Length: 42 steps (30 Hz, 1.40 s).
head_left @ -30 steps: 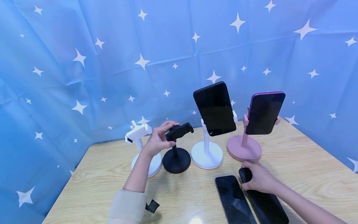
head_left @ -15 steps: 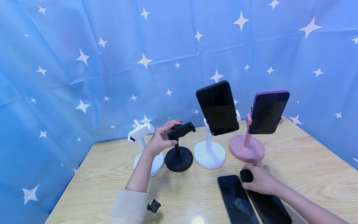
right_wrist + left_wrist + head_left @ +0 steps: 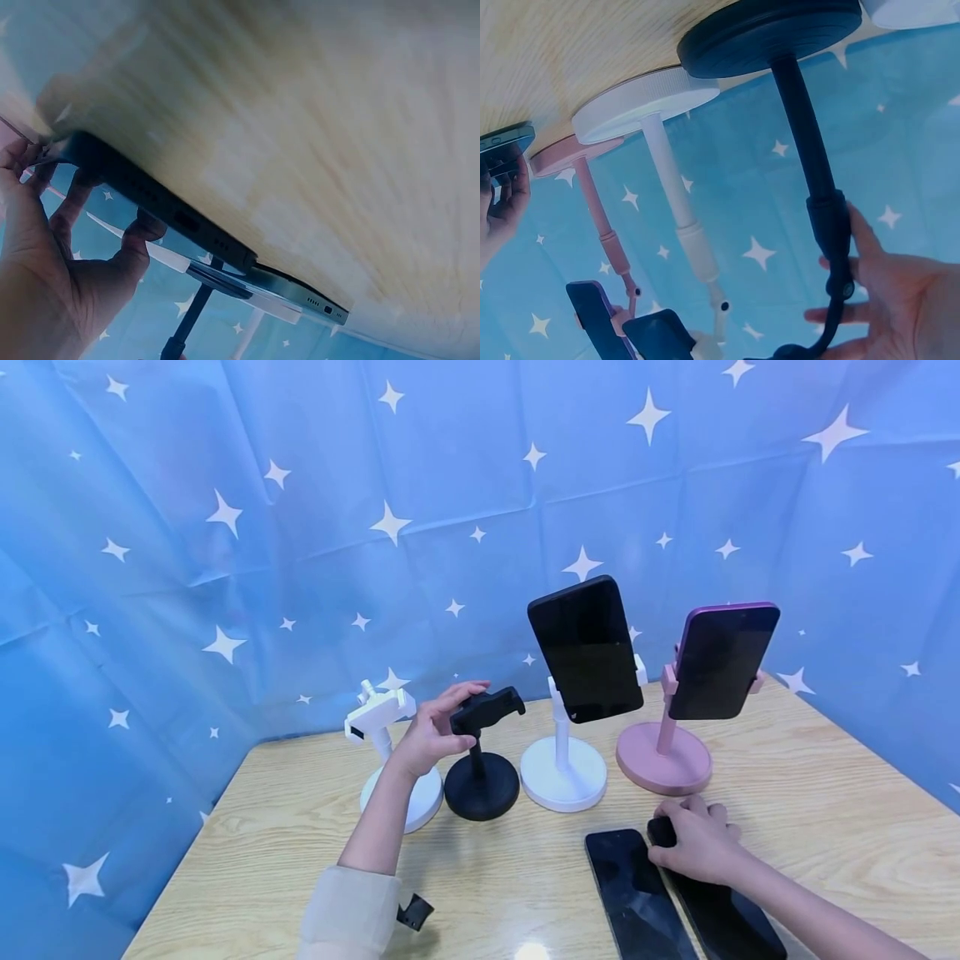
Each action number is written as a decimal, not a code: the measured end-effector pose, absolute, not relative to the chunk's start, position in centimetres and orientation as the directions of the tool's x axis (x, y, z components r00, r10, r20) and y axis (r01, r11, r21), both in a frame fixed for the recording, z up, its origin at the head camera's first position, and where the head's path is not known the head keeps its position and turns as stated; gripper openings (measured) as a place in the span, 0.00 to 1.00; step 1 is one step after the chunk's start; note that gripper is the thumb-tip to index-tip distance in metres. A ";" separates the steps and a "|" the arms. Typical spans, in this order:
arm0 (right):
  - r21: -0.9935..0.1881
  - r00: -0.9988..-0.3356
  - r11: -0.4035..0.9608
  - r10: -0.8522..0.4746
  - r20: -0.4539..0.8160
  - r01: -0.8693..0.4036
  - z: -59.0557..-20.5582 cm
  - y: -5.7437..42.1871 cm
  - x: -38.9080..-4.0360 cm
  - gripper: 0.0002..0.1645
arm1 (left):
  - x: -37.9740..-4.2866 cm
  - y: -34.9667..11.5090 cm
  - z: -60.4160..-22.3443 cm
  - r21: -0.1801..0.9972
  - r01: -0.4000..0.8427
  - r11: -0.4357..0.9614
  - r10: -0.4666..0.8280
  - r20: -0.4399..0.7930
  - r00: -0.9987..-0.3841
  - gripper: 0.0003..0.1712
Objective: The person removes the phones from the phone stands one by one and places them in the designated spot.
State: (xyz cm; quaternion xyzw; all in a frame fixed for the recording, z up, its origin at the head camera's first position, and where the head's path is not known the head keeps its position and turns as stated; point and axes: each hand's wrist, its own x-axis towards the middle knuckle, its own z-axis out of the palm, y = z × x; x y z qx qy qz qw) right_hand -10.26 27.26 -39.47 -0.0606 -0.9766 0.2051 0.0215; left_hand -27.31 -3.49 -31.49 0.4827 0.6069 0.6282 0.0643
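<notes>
My left hand (image 3: 431,743) holds the clamp head of a black phone stand (image 3: 482,789), thumb in front and fingers behind its left end; the clamp carries no phone. In the left wrist view, the fingers reach round the upper part of the black stand (image 3: 806,135). At the lower right, my right hand (image 3: 701,843) grips the far end of a black smartphone (image 3: 723,914) lying on the table, thumb at its left edge. The right wrist view catches this phone (image 3: 165,206) edge-on, with fingers along it. A second dark smartphone (image 3: 633,893) lies just left of it.
Left of the black stand is a white phone stand (image 3: 427,797) without a phone. To the right, another white stand (image 3: 564,777) bears a black phone (image 3: 585,647), and a pink stand (image 3: 664,760) bears a purple-edged phone (image 3: 723,660). Behind the wooden table (image 3: 247,860) hangs a starry blue curtain (image 3: 300,568).
The head view has shifted slightly. My right hand's fingers have settled around the far end of the right smartphone, other fingers now spreading past its right side. The left hand keeps its hold.
</notes>
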 end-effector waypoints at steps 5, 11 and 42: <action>-0.402 -0.992 0.909 0.125 0.010 0.110 -39.6 27.4 -10.3 0.29 | -27.5 -3.5 -31.5 0.832 0.497 -0.247 0.672 0.516 -0.531 0.33; -0.395 -0.994 0.913 0.113 0.009 0.100 -39.5 27.4 -10.2 0.30 | -27.5 -3.6 -31.5 0.842 0.480 -0.246 0.677 0.504 -0.536 0.34; -0.333 -0.990 0.939 0.119 0.076 0.088 -38.6 27.2 -9.3 0.40 | -24.5 -3.7 -30.6 0.902 0.432 -0.002 0.588 0.350 -0.729 0.35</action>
